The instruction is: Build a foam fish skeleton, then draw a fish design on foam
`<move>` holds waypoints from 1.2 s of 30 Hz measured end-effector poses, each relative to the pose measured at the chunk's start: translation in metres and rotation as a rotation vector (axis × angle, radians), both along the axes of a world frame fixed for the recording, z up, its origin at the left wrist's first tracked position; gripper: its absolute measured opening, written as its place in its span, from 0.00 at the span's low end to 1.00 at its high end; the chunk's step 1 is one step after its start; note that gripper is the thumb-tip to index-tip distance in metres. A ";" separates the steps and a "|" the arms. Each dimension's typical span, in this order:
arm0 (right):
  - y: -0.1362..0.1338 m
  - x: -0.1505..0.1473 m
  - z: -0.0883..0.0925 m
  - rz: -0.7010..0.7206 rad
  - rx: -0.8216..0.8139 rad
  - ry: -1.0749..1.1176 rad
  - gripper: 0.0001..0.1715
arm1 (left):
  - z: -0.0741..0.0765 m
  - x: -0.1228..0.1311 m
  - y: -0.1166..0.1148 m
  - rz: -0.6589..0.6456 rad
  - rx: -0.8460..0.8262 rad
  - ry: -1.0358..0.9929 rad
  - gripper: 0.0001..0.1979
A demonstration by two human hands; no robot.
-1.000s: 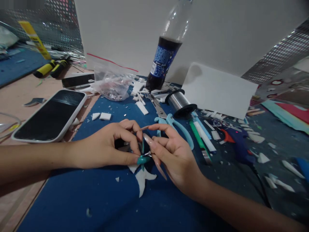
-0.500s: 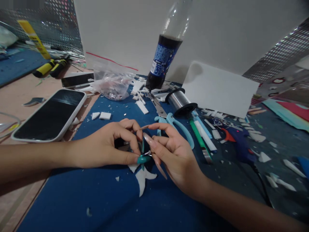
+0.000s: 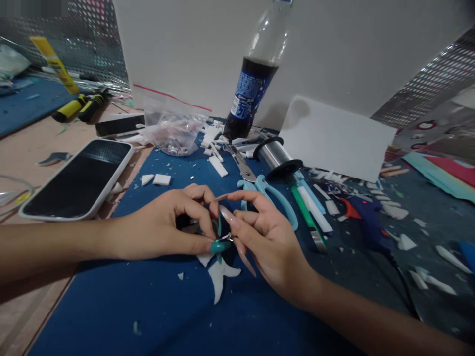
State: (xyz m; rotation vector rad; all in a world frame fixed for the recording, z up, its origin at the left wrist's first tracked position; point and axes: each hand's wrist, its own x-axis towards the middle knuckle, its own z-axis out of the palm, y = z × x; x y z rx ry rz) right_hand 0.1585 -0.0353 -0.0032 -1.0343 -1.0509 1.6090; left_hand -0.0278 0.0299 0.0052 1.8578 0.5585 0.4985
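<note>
My left hand (image 3: 166,225) and my right hand (image 3: 265,237) meet over the blue cutting mat (image 3: 148,306). Both pinch a small metal piece (image 3: 225,238) between their fingertips; what it is I cannot make out. My left thumb, with a teal nail, presses on it from the left. Just below the fingers lies a white cut-out foam shape (image 3: 218,274) on the mat. Teal-handled scissors (image 3: 265,190) lie right behind my right hand.
A phone (image 3: 76,180) lies at the left mat edge. Behind stand a cola bottle (image 3: 254,84), a plastic bag (image 3: 172,131), a wire spool (image 3: 276,158) and a white card (image 3: 336,138). Pens (image 3: 309,210), a blue glue gun (image 3: 365,222) and foam scraps lie right.
</note>
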 end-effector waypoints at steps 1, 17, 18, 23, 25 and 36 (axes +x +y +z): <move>0.000 0.000 0.000 0.004 -0.003 0.004 0.08 | 0.000 0.000 0.000 0.001 -0.001 -0.002 0.04; 0.000 0.000 0.001 0.001 -0.027 -0.026 0.11 | 0.002 0.000 -0.001 0.000 -0.014 0.005 0.04; 0.001 0.000 0.001 0.002 -0.028 -0.024 0.11 | 0.001 0.000 -0.001 0.001 -0.014 0.005 0.05; 0.001 0.001 0.001 0.007 -0.024 -0.012 0.10 | 0.002 0.000 0.001 -0.001 -0.009 0.020 0.04; 0.000 0.001 0.001 0.007 -0.027 -0.010 0.10 | 0.002 0.000 0.001 -0.008 -0.006 0.024 0.04; 0.001 0.001 0.001 0.011 -0.033 -0.014 0.10 | 0.001 0.000 -0.001 0.005 -0.011 0.007 0.04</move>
